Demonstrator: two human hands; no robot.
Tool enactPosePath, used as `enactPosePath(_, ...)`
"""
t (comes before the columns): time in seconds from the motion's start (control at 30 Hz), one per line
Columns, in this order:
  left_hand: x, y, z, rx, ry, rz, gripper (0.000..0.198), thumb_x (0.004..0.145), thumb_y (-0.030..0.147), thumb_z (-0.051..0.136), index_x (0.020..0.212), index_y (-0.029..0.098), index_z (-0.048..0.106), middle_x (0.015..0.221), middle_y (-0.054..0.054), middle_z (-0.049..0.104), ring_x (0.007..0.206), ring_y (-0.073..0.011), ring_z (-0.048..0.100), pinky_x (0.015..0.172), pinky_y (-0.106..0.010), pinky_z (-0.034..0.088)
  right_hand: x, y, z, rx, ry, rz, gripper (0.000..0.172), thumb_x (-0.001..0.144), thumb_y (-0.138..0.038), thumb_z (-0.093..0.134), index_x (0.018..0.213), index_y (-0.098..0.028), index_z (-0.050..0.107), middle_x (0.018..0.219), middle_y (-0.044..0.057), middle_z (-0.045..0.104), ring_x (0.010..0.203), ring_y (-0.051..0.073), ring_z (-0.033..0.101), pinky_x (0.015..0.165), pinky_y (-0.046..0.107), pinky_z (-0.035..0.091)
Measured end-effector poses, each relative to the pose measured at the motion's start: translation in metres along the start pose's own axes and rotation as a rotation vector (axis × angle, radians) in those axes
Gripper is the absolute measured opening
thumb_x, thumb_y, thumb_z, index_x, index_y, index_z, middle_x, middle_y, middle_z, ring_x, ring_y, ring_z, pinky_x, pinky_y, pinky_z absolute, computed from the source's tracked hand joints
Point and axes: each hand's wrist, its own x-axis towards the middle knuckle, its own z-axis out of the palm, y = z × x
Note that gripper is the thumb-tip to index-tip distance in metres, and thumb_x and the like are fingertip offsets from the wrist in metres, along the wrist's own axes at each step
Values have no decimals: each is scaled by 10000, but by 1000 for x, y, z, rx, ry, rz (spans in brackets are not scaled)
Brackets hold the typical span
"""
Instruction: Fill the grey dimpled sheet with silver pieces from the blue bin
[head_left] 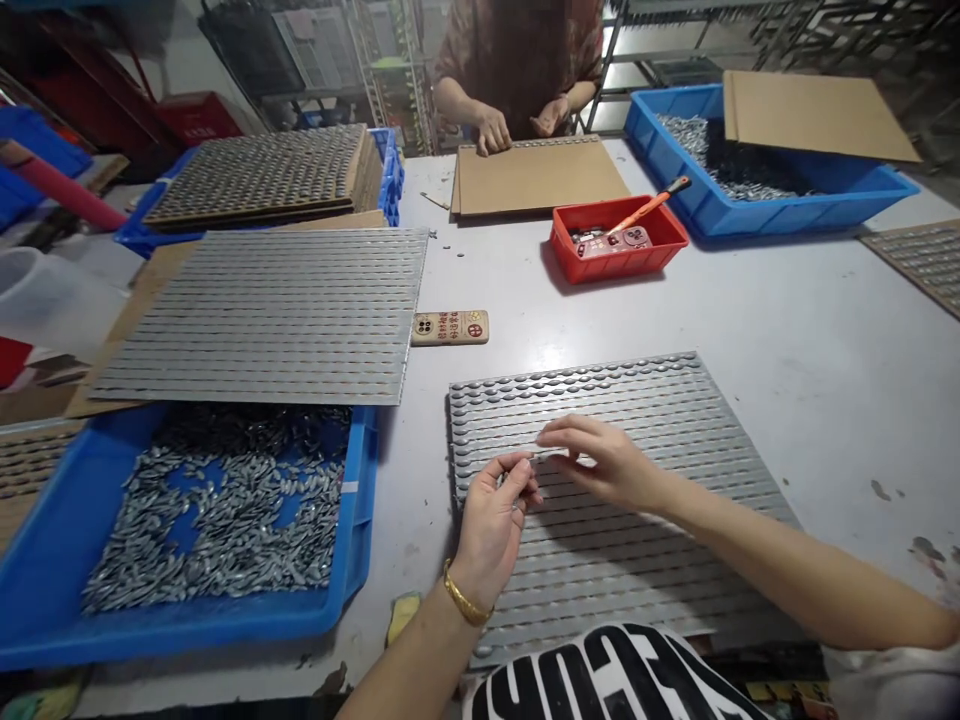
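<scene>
A grey grooved panel lies flat before me. Small oval metal pieces fill its far rows and run down its left edge. Over the panel's left part, my left hand is closed, thumb pressed to the fingers; what they hold is too small or hidden to name. My right hand hovers just right of it, fingers curved and apart, with nothing visible in them. Its fingertips are close to the left fingertips. To the left, a blue tray contains many loose metal pieces.
A second grooved panel overhangs the blue tray, beside a printed wooden tag. Farther back are a red bin with an orange-handled tool, and another blue tray under cardboard. Across the table, a person's hands touch a brown board.
</scene>
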Motion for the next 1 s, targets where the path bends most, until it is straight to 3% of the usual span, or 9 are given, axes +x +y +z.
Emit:
enactPosePath(0.1,-4,4,-8,-7,-7,22,221,728,262,768,878,132,673,710,-1,587,623,-75,524,578,-183,453,6,-16,23,-6,-6,-68,251,932,-162,480,1138,-233,604,964,86,644,858,179,609,696,313,522)
enactPosePath(0.27,-11,24,-25,-70,20,27,182,791,257,703,921,135,666,792,-32,626,652,-99,590,554,-191,478,22,-13,42,37,33,-85,202,919,-148,504,1063,-216,627,891,65,652,797,158,617,659,269,500)
enactPosePath(0.37,-12,41,-38,-228,164,123,188,849,208,608,1008,119,651,995,-115,675,873,-194,681,729,-282,566,38,0,51,-29,123,-30,156,916,-148,508,978,-203,640,881,62,666,783,152,620,649,255,492)
enactPosePath(0.47,-13,46,-51,-345,273,165,233,844,100,557,1067,95,623,1148,-179,656,1054,-253,657,899,-358,552,51,17,65,-220,157,-27,178,921,-143,477,939,-200,644,863,60,672,769,154,614,637,253,477)
enactPosePath(0.67,-15,37,-60,-284,168,148,228,797,77,645,1018,122,611,1126,-163,683,1048,-238,667,915,-323,547,68,34,87,-501,77,-61,227,926,-124,440,930,-179,661,867,83,653,814,187,583,679,280,450)
enactPosePath(0.83,-10,34,-59,-282,140,106,169,780,100,676,936,133,617,1073,-138,703,986,-218,688,902,-319,544,74,31,87,-578,21,-76,239,913,-96,440,897,-182,661,855,87,623,839,198,545,687,280,429)
enactPosePath(1.0,-7,32,-57,-322,110,94,179,814,159,651,989,118,657,1092,-145,695,1022,-251,676,950,-381,525,74,29,83,-668,-67,-90,196,894,-89,466,882,-174,643,871,95,604,861,206,516,670,278,406)
